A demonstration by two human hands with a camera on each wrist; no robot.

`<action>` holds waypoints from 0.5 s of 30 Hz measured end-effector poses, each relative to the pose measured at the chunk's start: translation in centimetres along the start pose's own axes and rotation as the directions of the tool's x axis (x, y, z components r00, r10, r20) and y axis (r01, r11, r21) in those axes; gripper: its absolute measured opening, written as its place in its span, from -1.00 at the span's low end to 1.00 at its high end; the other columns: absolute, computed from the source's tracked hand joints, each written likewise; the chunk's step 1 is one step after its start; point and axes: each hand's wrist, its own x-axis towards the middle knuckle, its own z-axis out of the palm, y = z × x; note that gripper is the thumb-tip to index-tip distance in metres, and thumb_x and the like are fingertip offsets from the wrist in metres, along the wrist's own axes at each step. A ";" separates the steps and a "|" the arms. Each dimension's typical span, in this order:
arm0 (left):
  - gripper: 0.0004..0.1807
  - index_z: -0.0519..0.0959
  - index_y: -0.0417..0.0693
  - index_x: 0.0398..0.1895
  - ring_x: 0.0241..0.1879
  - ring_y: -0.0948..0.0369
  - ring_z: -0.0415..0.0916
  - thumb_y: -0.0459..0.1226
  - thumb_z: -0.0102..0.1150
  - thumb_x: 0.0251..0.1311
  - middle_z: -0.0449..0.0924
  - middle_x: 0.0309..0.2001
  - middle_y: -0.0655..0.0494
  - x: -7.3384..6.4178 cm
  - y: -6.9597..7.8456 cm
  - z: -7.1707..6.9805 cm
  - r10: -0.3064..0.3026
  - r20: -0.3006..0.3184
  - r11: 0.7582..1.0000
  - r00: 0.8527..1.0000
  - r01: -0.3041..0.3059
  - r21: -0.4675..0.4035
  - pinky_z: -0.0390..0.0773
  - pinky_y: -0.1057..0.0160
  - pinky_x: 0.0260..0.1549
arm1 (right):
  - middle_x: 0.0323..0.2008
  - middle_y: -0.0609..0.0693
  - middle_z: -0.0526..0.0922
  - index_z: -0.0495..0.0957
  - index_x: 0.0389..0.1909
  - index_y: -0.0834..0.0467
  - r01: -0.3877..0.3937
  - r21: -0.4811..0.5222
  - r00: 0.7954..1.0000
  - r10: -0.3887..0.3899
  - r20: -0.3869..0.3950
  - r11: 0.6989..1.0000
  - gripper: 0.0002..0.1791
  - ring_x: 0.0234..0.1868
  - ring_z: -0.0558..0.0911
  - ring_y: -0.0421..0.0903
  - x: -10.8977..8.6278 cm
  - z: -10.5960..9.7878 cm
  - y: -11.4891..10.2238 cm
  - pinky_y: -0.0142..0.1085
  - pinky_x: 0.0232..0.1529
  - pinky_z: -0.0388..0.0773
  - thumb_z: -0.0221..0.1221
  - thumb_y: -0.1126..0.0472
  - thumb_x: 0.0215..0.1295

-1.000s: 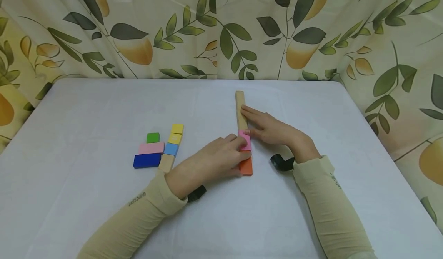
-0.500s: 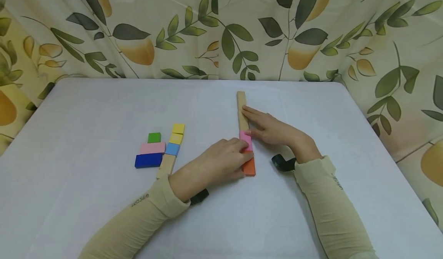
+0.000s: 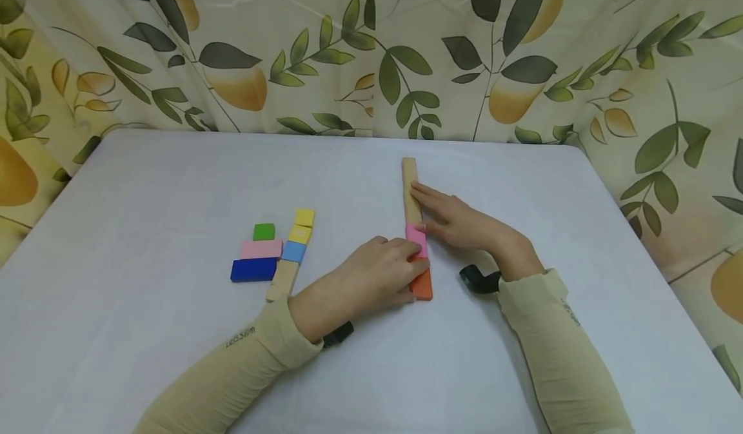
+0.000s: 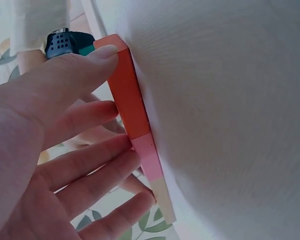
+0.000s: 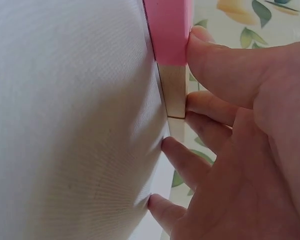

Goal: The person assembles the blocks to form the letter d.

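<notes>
A straight row of blocks runs away from me on the table: an orange block [image 4: 127, 95] nearest, then a pink block [image 4: 149, 157], then pale wooden blocks [image 3: 409, 171] with a seam between them in the right wrist view. My left hand [image 3: 371, 273] lies at the near part. Its thumb presses by the end of the orange block, and its loosely extended fingers touch the orange and pink blocks. Along the far part, my right hand [image 3: 471, 229] rests from the right side. Its thumb touches the pink block and straight fingers meet the wooden blocks; two other fingertips touch the table.
Left of the row lie a dark blue block [image 3: 253, 270], a light pink block [image 3: 261, 249] and a green block [image 3: 264, 231]. Beside them is a slanted line of two yellow blocks [image 3: 304, 218], a light blue block [image 3: 293, 251] and wood [image 3: 282, 279]. A patterned curtain [image 3: 325, 98] hangs behind.
The head view has shifted slightly, so everything sits a little lower and further right. Both hands keep nearly the same places on the row of blocks.
</notes>
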 end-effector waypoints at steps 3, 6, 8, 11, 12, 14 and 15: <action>-0.48 0.57 0.14 0.23 0.13 0.23 0.52 0.06 0.28 0.23 0.56 0.15 0.13 -0.1 0.0 0.0 0.002 0.003 1.000 1.000 -0.002 0.005 0.57 0.19 0.07 | 0.61 0.11 -0.15 -0.09 0.57 0.17 -0.005 -0.003 1.000 0.005 0.000 1.000 -0.22 0.59 -0.10 0.18 -0.1 0.1 0.0 0.31 0.48 -0.22 0.05 0.10 0.48; -0.46 0.55 0.15 0.25 0.16 0.23 0.51 0.07 0.28 0.23 0.55 0.18 0.14 -0.2 0.0 0.0 0.001 0.004 1.000 1.000 -0.001 0.003 0.55 0.18 0.09 | 0.60 0.11 -0.15 -0.09 0.57 0.18 -0.003 -0.008 1.000 0.003 -0.006 1.000 -0.22 0.59 -0.10 0.18 -0.2 0.1 0.0 0.33 0.47 -0.24 0.05 0.11 0.48; -0.45 0.55 0.15 0.25 0.17 0.23 0.51 0.08 0.29 0.22 0.54 0.19 0.14 -0.3 0.0 -0.1 -0.001 -0.001 1.000 1.000 0.001 0.006 0.55 0.17 0.09 | 0.60 0.11 -0.15 -0.08 0.57 0.18 0.004 -0.009 1.000 -0.004 -0.010 1.000 -0.22 0.59 -0.09 0.19 -0.1 0.1 0.1 0.34 0.46 -0.24 0.05 0.12 0.48; -0.46 0.55 0.15 0.24 0.16 0.24 0.52 0.09 0.28 0.22 0.55 0.17 0.15 -0.4 -0.1 -0.1 -0.003 -0.008 1.000 1.000 0.003 0.013 0.56 0.17 0.07 | 0.60 0.11 -0.15 -0.08 0.57 0.18 0.011 0.000 1.000 -0.011 -0.010 1.000 -0.22 0.59 -0.10 0.19 0.1 0.1 0.2 0.34 0.46 -0.26 0.05 0.11 0.48; -0.47 0.56 0.15 0.23 0.15 0.25 0.52 0.08 0.28 0.23 0.55 0.16 0.15 -0.4 -0.1 -0.1 -0.003 -0.011 1.000 1.000 0.003 0.013 0.56 0.17 0.07 | 0.60 0.11 -0.15 -0.08 0.57 0.18 0.011 0.002 1.000 -0.011 -0.008 1.000 -0.22 0.59 -0.10 0.19 0.1 0.2 0.2 0.34 0.46 -0.27 0.05 0.10 0.48; -0.47 0.55 0.15 0.23 0.14 0.25 0.52 0.08 0.28 0.23 0.55 0.16 0.16 -0.4 -0.1 0.0 -0.002 -0.014 1.000 1.000 0.002 0.015 0.56 0.17 0.06 | 0.61 0.11 -0.15 -0.08 0.57 0.17 0.005 0.003 1.000 -0.005 -0.005 1.000 -0.22 0.59 -0.10 0.19 0.2 0.2 0.2 0.35 0.46 -0.29 0.05 0.08 0.48; -0.47 0.55 0.15 0.23 0.14 0.25 0.53 0.08 0.28 0.23 0.56 0.16 0.16 -0.4 -0.1 0.0 -0.002 -0.014 1.000 1.000 0.002 0.015 0.56 0.17 0.06 | 0.61 0.10 -0.15 -0.07 0.57 0.16 0.001 0.003 1.000 -0.001 -0.003 1.000 -0.21 0.60 -0.10 0.19 0.2 0.2 0.3 0.35 0.46 -0.30 0.06 0.07 0.48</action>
